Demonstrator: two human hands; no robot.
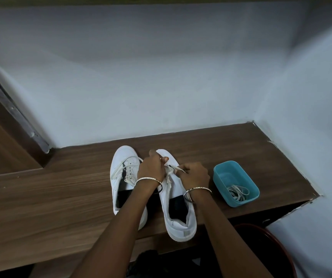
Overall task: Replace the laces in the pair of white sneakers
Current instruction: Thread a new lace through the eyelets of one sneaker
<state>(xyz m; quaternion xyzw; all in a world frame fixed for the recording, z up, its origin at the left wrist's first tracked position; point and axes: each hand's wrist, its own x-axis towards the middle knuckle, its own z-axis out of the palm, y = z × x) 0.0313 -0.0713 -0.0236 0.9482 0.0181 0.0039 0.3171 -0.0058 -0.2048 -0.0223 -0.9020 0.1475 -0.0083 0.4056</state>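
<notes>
Two white sneakers stand side by side on the wooden table [51,197], toes pointing away from me. The left sneaker [122,173] has loose lacing over its tongue. Over the right sneaker [178,215] both my hands work at the eyelets. My left hand [151,167] pinches a white lace [171,169] near the toe end. My right hand [195,174] pinches the same lace from the right side. A teal plastic box [235,183] to the right holds a coil of white laces [238,192].
White walls close the table at the back and on the right. A dark wooden door frame [11,117] runs along the left. A dark red round rim [277,243] shows below the table's front right edge.
</notes>
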